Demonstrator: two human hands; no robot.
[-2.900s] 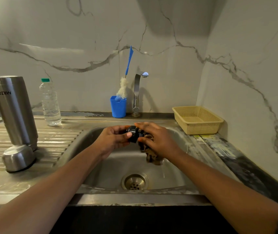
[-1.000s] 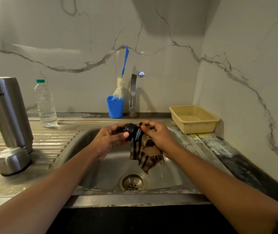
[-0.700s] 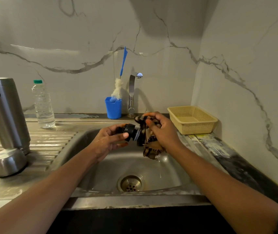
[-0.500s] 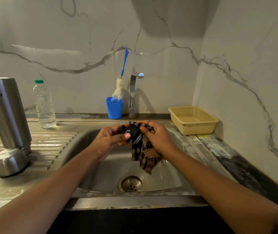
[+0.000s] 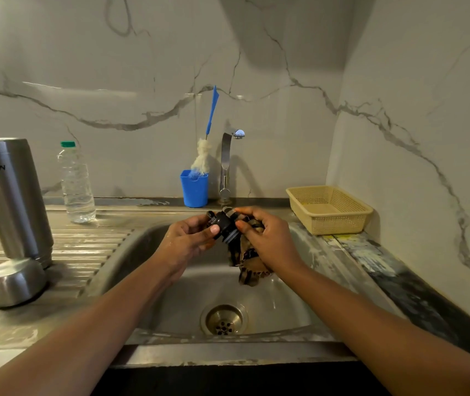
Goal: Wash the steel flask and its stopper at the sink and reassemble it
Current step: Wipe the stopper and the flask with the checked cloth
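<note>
Black stopper (image 5: pixel 223 225): still rubbing

You hold the stopper over the sink (image 5: pixel 148 247), left hand (image 5: pixel 188 242) curled round it, right hand (image 5: pixel 269 241) pinching the striped cloth (image 5: pixel 249 267) against it. Cloth hangs lower again; scrubbing isn't done, flask (image 5: pixel 10 201) waits on the drainboard (image 5: pixel 85 244).

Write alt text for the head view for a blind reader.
Over a steel sink, a person's left hand holds a black stopper while the right hand holds a brown striped cloth against it. The steel flask stands on the drainboard at left, its cap beside it.
</note>
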